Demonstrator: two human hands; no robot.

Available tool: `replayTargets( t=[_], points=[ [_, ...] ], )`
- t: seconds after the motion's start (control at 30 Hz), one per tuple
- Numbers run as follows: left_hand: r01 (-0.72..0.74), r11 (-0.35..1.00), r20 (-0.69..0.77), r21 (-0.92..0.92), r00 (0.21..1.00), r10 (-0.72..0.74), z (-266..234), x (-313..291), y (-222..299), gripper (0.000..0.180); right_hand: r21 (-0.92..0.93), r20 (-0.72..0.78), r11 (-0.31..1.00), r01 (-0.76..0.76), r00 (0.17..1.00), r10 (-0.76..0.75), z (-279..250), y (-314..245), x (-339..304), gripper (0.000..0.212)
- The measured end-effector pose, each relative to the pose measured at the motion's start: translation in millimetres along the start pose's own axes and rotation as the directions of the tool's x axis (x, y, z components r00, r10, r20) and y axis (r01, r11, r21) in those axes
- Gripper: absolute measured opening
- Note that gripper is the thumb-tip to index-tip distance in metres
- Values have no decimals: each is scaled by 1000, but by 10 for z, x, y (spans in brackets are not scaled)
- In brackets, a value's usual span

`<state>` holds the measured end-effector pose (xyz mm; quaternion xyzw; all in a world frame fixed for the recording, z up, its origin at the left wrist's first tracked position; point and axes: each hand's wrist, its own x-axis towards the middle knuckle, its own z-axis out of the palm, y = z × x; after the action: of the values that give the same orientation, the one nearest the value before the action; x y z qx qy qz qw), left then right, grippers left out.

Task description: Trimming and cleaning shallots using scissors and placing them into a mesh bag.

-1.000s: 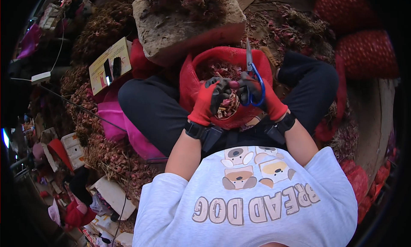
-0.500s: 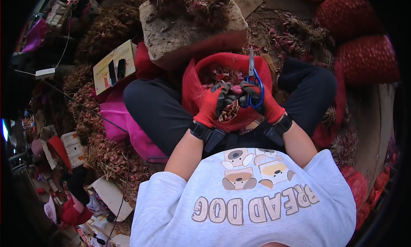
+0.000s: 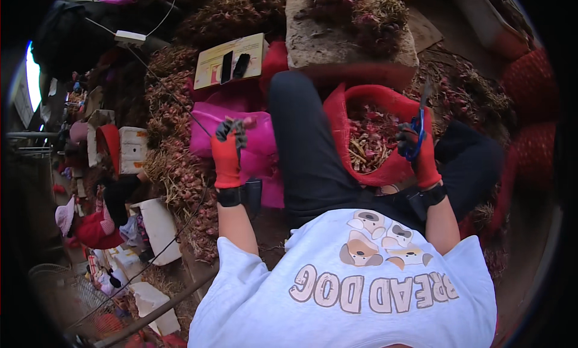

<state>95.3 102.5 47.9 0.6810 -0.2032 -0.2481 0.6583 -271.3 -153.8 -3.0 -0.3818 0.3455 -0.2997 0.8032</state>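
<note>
My left hand (image 3: 228, 149), in a red glove with dark grey fingers, is over a bright pink plastic bag (image 3: 259, 144) to the left of my knee. Its fingers are closed on a small reddish shallot (image 3: 249, 122). My right hand (image 3: 421, 152), gloved the same way, grips blue-handled scissors (image 3: 419, 126) with the blades pointing up and away from me. It is at the right rim of a red mesh bag (image 3: 340, 128) between my legs. Dry skins and cut stalks (image 3: 370, 149) lie inside that bag.
Beyond the red bag stands a worn foam box (image 3: 337, 53) heaped with shallots. Two dark phones lie on a yellowish board (image 3: 211, 69). Bunched shallots (image 3: 174, 101) are piled along the left, crossed by a cable. Full red mesh sacks (image 3: 530, 83) stand at right.
My left hand has moved left, from above the red bag to over the pink bag, with the shallot. My right hand, still gripping the scissors, has parted from it. The view has swung left.
</note>
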Motion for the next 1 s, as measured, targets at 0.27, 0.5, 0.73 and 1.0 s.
replayTargets(
  t=[0.27,0.5,0.73,1.0],
  points=[
    [332,898,-151,288,942,-300,-215,-205,-794,12,-58,28,998,8,1000,-7,-71,-27,-1,32],
    [-37,114,86,993,880,-468,-672,465,-1656,32,119,-55,987,109,993,-103,-40,-64,14,31],
    [-425,161,446,891,755,-481,-727,755,-2005,24,54,-68,997,59,996,-55,-114,-175,-43,27],
    [-218,723,263,656,963,52,-238,1184,76,17,-18,-236,991,136,962,-136,36,-217,16,24]
  ],
)
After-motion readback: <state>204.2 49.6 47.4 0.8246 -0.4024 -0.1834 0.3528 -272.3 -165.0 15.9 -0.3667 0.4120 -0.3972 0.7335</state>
